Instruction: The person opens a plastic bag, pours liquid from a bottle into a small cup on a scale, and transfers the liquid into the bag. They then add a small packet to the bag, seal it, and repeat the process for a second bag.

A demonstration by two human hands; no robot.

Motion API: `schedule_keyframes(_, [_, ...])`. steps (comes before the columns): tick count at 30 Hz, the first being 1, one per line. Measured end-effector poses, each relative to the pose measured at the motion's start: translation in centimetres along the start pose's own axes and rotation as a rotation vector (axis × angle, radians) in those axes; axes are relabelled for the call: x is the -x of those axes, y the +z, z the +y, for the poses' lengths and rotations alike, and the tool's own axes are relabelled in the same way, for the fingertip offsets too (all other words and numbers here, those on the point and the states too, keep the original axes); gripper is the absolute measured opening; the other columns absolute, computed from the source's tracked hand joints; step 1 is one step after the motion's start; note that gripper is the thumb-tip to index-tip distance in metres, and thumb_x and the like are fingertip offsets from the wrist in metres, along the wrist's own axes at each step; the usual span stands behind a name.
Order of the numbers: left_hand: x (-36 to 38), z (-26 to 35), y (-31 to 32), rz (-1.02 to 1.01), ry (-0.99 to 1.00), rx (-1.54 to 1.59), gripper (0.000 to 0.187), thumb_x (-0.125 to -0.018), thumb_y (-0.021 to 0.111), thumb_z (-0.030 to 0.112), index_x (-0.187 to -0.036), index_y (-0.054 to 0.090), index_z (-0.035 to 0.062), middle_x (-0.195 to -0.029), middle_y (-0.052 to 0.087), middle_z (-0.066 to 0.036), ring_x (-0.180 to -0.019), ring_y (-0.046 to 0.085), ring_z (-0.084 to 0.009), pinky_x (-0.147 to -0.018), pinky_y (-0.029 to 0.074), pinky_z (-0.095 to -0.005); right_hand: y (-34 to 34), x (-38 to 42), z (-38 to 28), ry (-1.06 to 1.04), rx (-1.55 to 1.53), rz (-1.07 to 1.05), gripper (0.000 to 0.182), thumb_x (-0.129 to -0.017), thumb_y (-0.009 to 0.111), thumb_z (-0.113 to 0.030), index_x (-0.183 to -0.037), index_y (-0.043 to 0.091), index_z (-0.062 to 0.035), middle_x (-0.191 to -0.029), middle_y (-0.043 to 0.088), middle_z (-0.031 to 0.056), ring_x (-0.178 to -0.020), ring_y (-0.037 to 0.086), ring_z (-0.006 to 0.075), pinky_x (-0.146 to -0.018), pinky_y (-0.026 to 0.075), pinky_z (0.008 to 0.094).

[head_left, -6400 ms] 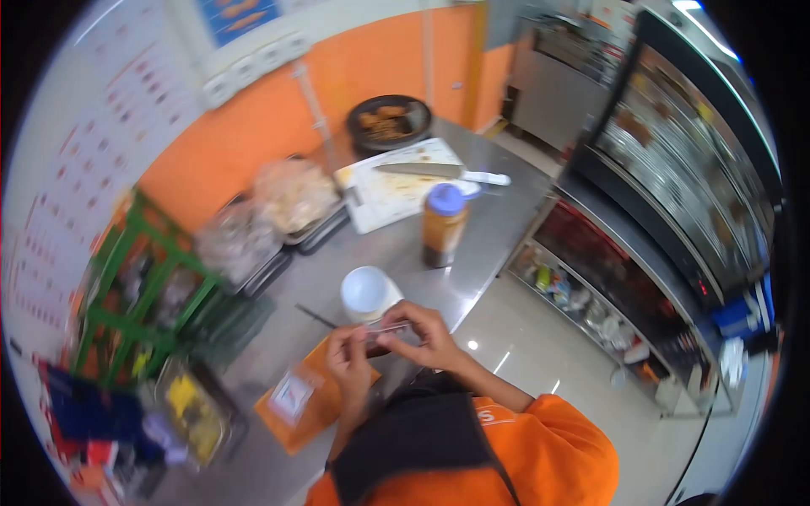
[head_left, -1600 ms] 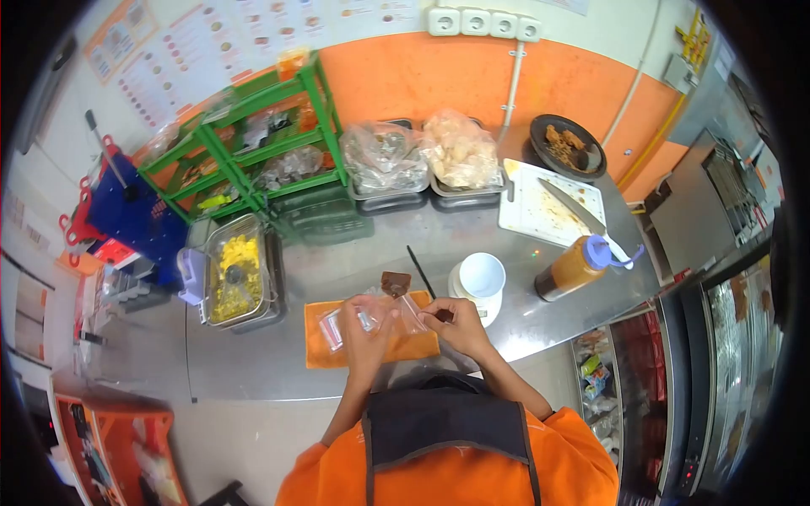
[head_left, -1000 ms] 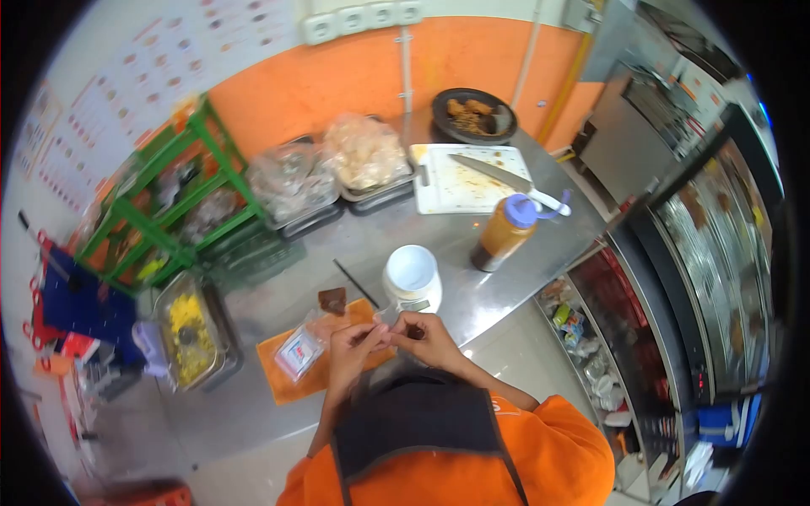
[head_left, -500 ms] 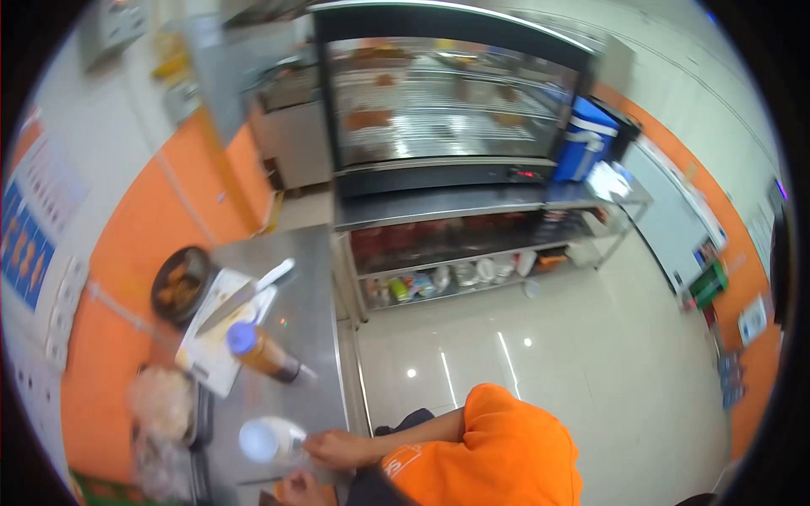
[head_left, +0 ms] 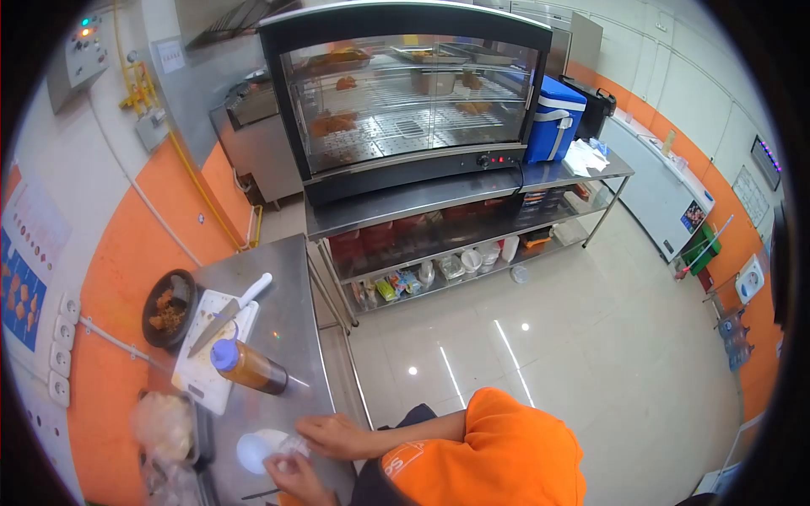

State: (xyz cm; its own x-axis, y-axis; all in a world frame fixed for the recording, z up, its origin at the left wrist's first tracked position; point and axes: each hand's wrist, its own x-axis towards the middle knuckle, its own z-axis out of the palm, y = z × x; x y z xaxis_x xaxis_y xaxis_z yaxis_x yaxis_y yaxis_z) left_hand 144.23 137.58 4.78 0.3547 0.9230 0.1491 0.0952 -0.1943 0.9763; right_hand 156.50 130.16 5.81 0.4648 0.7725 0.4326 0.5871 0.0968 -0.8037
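At the bottom left, both hands are close together over the steel table [head_left: 295, 304]. My right hand [head_left: 333, 436], out of an orange sleeve, has its fingers closed at a small translucent piece of plastic [head_left: 293, 445]. Just below it, my left hand [head_left: 295, 477] is closed in a pinch near that same piece; what its fingertips hold is too blurred to make out. Right beside them, a white container with a pale blue round end [head_left: 252, 454] is partly hidden by the hands. Further up lies a sauce bottle with a purple cap [head_left: 249, 368].
A knife [head_left: 218, 325] rests on a white cutting board [head_left: 205, 390], beside a dark bowl of fried food [head_left: 169, 312]. Blurred plastic bags [head_left: 164, 430] lie by the wall. Ahead stands a glass display warmer [head_left: 405, 101] on a steel shelf table [head_left: 413, 207], with a blue cool box [head_left: 557, 118] alongside.
The view has shifted and sharpened. My left hand has moved up to the white container and my right hand, so both now meet at the translucent plastic.
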Motion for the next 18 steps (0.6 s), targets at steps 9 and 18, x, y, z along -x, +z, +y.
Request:
schedule_keyframes(9, [-3.4, 2.6, -1.1, -0.169, 0.482, -0.363, 0.017, -0.074, 0.054, -0.011, -0.086, 0.049, 0.0005, -0.076, 0.051, -0.004, -0.059, 0.048, -0.0080, -0.043, 0.039, -0.0228, -0.8, -4.6, -0.8, -0.209, -0.085, -0.126, 0.020, -0.079, 0.061, -0.004, -0.094, 0.048, -0.0034, -0.086, 0.055, 0.0164, -0.079, 0.058, 0.0406, -0.066, 0.047, 0.0467])
schedule_keyframes(18, [-6.3, 13.2, -3.3, 0.059, 0.095, 0.283, 0.017, -0.082, 0.048, -0.013, -0.090, 0.050, 0.0018, -0.068, 0.043, 0.003, -0.051, 0.040, -0.0016, -0.041, 0.033, -0.0182, -5.1, -10.0, -8.2, -0.568, 0.070, -0.114, 0.038, -0.073, 0.064, 0.007, -0.108, 0.065, -0.0079, -0.119, 0.050, 0.0171, -0.093, 0.059, 0.0237, -0.064, 0.052, 0.0305])
